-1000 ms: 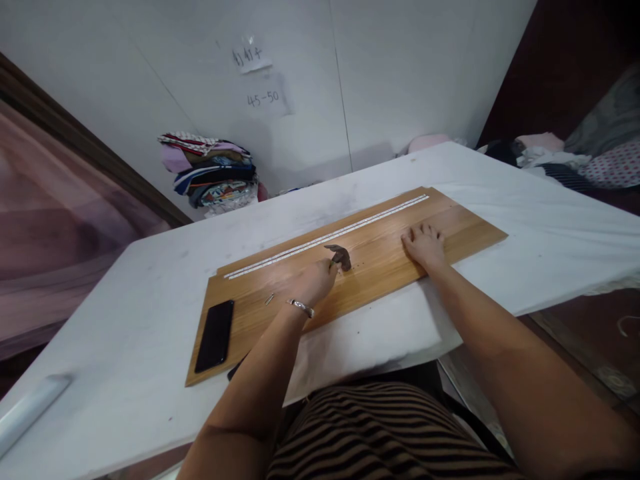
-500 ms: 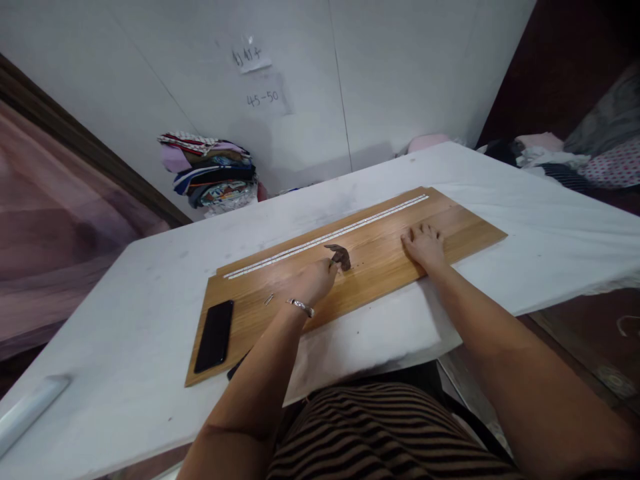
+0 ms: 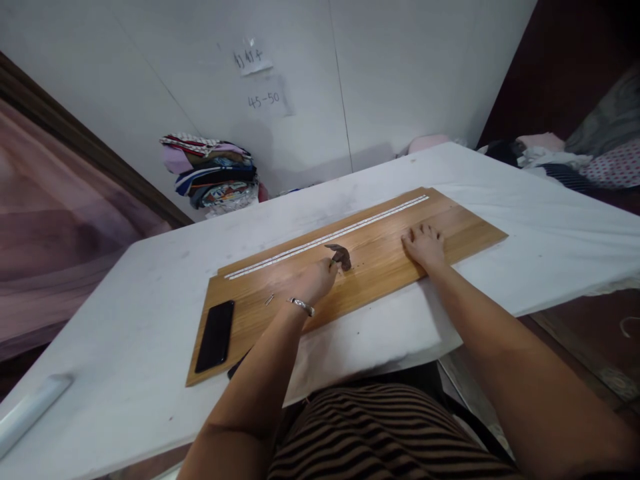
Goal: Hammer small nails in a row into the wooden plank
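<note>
A long wooden board [image 3: 450,220] lies on a white table [image 3: 125,313]. My left hand [image 3: 313,281] is closed round the handle of a dark hammer [image 3: 341,254], whose head rests on the board's middle. My right hand [image 3: 425,245] lies flat on the board to the right, fingers spread. A pale metallic strip [image 3: 325,237] runs along the board's far edge. A loose nail [image 3: 269,299] lies on the board left of my left hand. I wear a silver bracelet [image 3: 301,306] on the left wrist.
A black phone [image 3: 215,335] lies on the board's left end. Folded clothes [image 3: 213,175] are stacked against the white wall behind the table. More fabric [image 3: 575,160] is heaped at the far right. A pale tube [image 3: 30,412] lies at the table's near left corner.
</note>
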Demonstrator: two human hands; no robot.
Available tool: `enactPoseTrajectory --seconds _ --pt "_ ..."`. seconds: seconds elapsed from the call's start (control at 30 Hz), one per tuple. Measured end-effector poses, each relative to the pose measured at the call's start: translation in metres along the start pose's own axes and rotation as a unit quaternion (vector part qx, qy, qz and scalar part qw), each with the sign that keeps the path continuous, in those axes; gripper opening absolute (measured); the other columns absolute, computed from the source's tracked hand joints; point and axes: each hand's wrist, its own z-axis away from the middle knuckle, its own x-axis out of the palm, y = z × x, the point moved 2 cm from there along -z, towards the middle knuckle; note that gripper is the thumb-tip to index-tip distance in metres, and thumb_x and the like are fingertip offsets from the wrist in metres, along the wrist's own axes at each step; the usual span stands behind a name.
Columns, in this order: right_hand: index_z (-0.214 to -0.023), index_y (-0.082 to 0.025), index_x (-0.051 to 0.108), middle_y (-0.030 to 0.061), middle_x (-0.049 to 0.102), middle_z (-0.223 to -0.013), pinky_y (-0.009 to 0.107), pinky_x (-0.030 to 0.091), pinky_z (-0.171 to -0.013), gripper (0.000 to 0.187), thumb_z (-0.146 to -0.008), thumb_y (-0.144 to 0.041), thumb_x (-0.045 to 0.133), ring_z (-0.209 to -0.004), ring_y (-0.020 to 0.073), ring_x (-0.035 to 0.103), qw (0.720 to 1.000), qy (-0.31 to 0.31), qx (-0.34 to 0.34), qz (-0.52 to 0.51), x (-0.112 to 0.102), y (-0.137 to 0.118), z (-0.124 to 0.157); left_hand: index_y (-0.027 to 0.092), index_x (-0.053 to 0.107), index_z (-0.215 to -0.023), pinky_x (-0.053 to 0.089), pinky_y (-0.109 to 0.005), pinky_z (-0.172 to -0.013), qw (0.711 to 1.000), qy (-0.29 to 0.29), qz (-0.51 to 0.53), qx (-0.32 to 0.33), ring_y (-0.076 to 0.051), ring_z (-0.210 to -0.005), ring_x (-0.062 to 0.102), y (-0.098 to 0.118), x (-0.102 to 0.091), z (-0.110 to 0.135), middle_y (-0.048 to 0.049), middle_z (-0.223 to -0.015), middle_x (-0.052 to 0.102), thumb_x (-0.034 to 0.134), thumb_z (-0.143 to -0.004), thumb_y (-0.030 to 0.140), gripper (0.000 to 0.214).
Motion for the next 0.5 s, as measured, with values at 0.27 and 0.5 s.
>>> enactPoseTrajectory --seconds 0.27,0.5 --pt "-0.136 -0.011 0.062 0.0233 0.051 -0.153 0.055 0.027 -0.115 0.058 -0.104 -0.046 0.028 -0.141 0.0349 0.041 1.0 0.005 0.001 -0.004 -0.0001 -0.0004 0.0007 0.015 0.072 -0.108 0.049 -0.029 -0.08 1.0 0.006 0.009 -0.004 -0.025 -0.1 0.072 0.0011 -0.0036 -0.0017 -0.0146 -0.111 0.078 0.037 -0.104 0.038 0.042" --pt "-0.137 -0.012 0.062 0.0235 0.05 -0.154 0.056 0.026 -0.115 0.059 -0.104 -0.047 0.029 -0.143 0.0358 0.039 1.0 0.0 -0.001 0.001 0.0032 0.0015 -0.0008 0.016 0.072 -0.108 0.048 -0.03 -0.079 1.0 -0.003 0.0 -0.008 -0.026 -0.102 0.072 -0.0004 0.0005 -0.0009 -0.014 -0.113 0.077 0.036 -0.105 0.039 0.042"
